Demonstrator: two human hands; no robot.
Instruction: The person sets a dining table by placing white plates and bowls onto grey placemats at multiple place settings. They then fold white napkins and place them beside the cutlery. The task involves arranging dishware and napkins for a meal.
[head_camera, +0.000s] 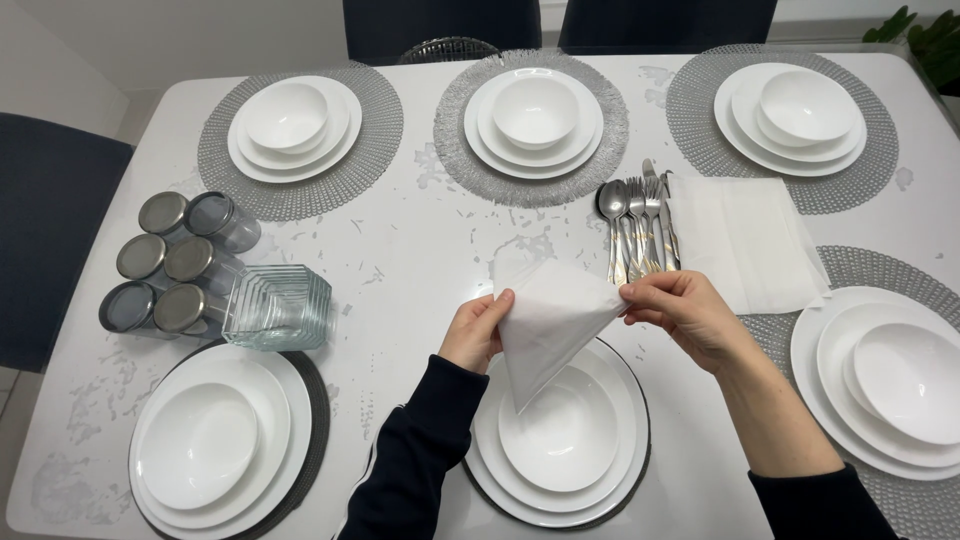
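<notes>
Left hand (475, 332) and right hand (685, 312) pinch the folded white paper napkin (550, 320) by its upper corners; light, limp, probably tear-prone.

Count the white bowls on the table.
6: back left, back middle, back right, right edge, front left, front middle under the napkin.

Matt white paper napkin (550, 325); glossy white ceramic bowl (560, 435); shiny metal cutlery (638, 225); smooth glossy white desk (400, 260).
</notes>
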